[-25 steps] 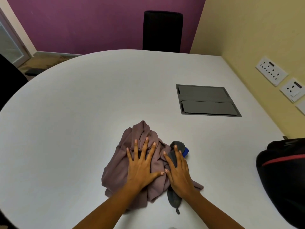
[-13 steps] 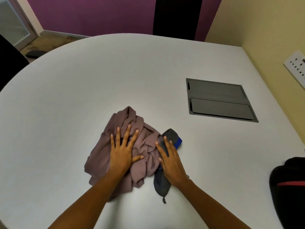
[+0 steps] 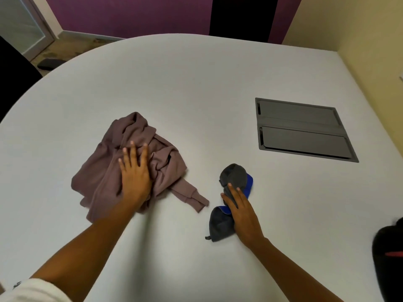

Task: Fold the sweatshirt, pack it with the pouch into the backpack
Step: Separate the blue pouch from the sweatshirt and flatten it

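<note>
- White oval table [image 3: 174, 83]: the work surface that carries every item listed below.
- Mauve knitted sweatshirt [image 3: 102, 171]: left of centre, lying crumpled in a loose heap with 1 sleeve trailing toward the middle of the table. No fold is visible, so the folding step is judged not yet begun.
- Left hand [image 3: 135, 177]: laid palm-down on the middle of the heap. Its fingers [image 3: 133, 153] are straight and slightly fanned, pressing flat and pinching nothing. The likely purpose is to pin the cloth so that it stays put.
- Sleeve cuff [image 3: 194, 199]: the free end of the trailing sleeve, flat on the table, near the pouch but apart from it.
- Grey fabric pouch with blue lining [image 3: 235, 175]: right of centre, limp and bent into 2 lobes, well apart from the body of the sweatshirt. Kept separate, it probably leaves room to spread the garment.
- Right hand [image 3: 244, 216]: resting on the right side of the pouch. Its fingers [image 3: 238, 197] are straight and close together along the cloth. Whether the thumb grips the fabric cannot be told.
- Dark grey rectangular hatch with 2 panels [image 3: 303, 129]: set flush in the table to the right, both panels closed.
- Black backpack with a red stripe [image 3: 388, 247]: at the right edge, partly cut off; whether it is open cannot be told. Within reach of the right hand, it suits later packing.
</note>
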`<state>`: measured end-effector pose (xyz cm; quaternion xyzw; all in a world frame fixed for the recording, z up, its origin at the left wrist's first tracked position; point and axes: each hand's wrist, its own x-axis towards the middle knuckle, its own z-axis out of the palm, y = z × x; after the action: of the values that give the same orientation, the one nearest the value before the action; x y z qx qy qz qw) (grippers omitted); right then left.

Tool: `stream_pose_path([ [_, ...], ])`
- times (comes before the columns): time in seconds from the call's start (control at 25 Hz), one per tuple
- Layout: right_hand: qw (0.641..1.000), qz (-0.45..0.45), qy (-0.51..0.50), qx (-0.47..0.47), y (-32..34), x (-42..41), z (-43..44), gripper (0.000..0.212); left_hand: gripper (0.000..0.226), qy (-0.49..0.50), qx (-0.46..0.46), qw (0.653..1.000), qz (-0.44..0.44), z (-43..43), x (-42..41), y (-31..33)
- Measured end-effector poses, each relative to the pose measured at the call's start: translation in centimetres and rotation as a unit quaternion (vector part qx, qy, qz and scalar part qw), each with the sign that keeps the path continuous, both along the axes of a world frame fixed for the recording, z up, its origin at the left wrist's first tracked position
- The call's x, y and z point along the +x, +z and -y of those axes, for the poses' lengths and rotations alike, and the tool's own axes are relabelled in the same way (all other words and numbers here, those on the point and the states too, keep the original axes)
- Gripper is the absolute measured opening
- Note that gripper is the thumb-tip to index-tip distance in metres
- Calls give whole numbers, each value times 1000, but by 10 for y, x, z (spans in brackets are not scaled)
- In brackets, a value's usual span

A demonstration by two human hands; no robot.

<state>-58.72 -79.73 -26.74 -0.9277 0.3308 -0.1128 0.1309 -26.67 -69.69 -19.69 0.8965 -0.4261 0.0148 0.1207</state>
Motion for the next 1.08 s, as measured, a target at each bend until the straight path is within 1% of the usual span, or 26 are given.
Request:
stream_pose_path([
  [0.04, 1000, -1, -1, 4, 1, 1, -1, 92, 78, -66, -29, 997, 30, -1, -13, -1],
  [0.08, 1000, -3, -3, 6, 2, 2, -3, 92, 77, -150, -38, 987, 48, -2, -29, -5],
  [0.12, 1000, -7, -2, 9, 3, 2, -4, 92, 71, -240, -22, 969, 51, -4, -47, -12],
  [0.16, 1000, -9, -3, 10, 4, 2, -6, 91, 60, -303, 13, 952, 44, -7, -66, -22],
  [0.2, 1000, -12, -4, 14, 5, 1, -8, 90, 51, -330, 58, 942, 33, -11, -81, -32],
  [0.24, 1000, -13, -3, 16, 6, -2, -10, 89, 50, -325, 100, 940, 18, -15, -90, -41],
  [0.32, 1000, -16, 8, 14, 9, -13, -13, 86, 56, -287, 129, 949, 14, -23, -95, -57],
  [0.36, 1000, -14, 12, 9, 11, -20, -15, 83, 56, -274, 128, 953, 15, -26, -93, -60],
  [0.48, 1000, 6, 2, -9, 10, -46, -20, 64, 44, -242, 109, 964, 1, -38, -84, -54],
  [0.52, 1000, 5, -4, -11, 10, -55, -24, 61, 41, -232, 102, 967, -3, -44, -84, -49],
  [0.64, 1000, -2, -7, -12, 10, -79, -41, 53, 43, -197, 109, 974, -11, -62, -95, -44],
  [0.72, 1000, -4, 6, -6, 11, -92, -52, 55, 44, -180, 90, 979, -34, -70, -108, -41],
  [0.8, 1000, 7, 15, 1, 15, -97, -66, 59, 40, -180, 46, 981, -61, -73, -127, -33],
  [0.88, 996, 61, -45, 48, 28, -98, -81, 48, 26, -198, 9, 976, -95, -76, -152, -24],
  [0.96, 981, 109, -118, 110, 36, -97, -96, 43, 6, -221, -20, 969, -110, -79, -181, -14],
  [1.0, 969, 135, -160, 128, 35, -100, -103, 41, 10, -236, -5, 963, -128, -80, -197, -7],
  [1.04, 957, 158, -197, 142, 36, -103, -110, 37, 18, -247, 15, 958, -142, -81, -212, -2],
  [1.08, 950, 176, -214, 142, 40, -106, -118, 32, 25, -252, 25, 955, -155, -82, -226, -4],
])
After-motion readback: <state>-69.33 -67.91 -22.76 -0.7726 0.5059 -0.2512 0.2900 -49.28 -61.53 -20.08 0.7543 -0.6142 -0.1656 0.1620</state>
